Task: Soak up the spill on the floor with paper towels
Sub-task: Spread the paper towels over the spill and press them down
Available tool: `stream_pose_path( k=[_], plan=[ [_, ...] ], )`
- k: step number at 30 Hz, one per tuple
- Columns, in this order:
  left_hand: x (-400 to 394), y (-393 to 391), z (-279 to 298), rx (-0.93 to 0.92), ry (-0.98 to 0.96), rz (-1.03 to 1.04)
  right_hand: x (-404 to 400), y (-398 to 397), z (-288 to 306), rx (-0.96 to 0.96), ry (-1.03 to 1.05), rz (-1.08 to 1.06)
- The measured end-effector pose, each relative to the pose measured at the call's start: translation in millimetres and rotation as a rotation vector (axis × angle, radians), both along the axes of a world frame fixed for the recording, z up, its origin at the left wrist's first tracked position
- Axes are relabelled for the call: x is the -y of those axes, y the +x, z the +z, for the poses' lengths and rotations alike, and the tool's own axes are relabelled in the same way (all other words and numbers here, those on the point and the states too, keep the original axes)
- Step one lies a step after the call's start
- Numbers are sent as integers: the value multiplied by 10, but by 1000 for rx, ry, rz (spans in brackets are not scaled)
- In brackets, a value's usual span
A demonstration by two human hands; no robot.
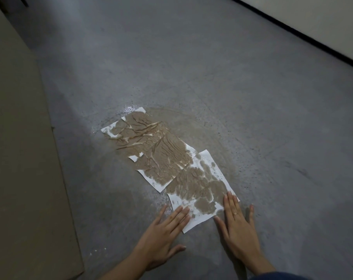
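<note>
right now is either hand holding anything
Nothing is gripped. Left hand and right hand lie flat, fingers straight, pressing the near edge of the nearest paper towel.

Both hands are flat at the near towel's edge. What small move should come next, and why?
Probably press down on the nearest paper towel with both hands, left hand and right hand: it shows white dry patches, while wet spill shines on the floor beside the sheets.

Grey speckled floor [212, 67]. Pale wall [323, 17] with black skirting [293, 31] upper right. Tan panel [16, 138] along left side.
</note>
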State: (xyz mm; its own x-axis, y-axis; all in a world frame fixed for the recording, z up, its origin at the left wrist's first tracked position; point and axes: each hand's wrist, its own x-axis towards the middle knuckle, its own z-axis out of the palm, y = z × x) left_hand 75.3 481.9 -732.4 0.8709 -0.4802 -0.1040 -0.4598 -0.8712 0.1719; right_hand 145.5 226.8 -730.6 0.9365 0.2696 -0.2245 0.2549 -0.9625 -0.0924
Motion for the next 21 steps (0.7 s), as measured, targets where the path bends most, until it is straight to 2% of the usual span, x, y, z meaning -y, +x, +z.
stream_pose_path(
  k=[4,7,10,12,13,21],
  plan=[
    [51,38,106,37,-18,139,-45,47,60,35,90,-23],
    [53,94,98,-7,0,275,-74,69,133,75,154,55],
    [44,119,57,-35,16,280,-182,-39,192,10,222,380],
    [26,126,47,-34,16,268,-244,-134,160,-16,176,597],
    [12,125,42,-28,17,265,-259,-168,129,-11,141,638],
    [-43,130,87,-25,5,273,-334,-285,102,6,89,618]
  ],
)
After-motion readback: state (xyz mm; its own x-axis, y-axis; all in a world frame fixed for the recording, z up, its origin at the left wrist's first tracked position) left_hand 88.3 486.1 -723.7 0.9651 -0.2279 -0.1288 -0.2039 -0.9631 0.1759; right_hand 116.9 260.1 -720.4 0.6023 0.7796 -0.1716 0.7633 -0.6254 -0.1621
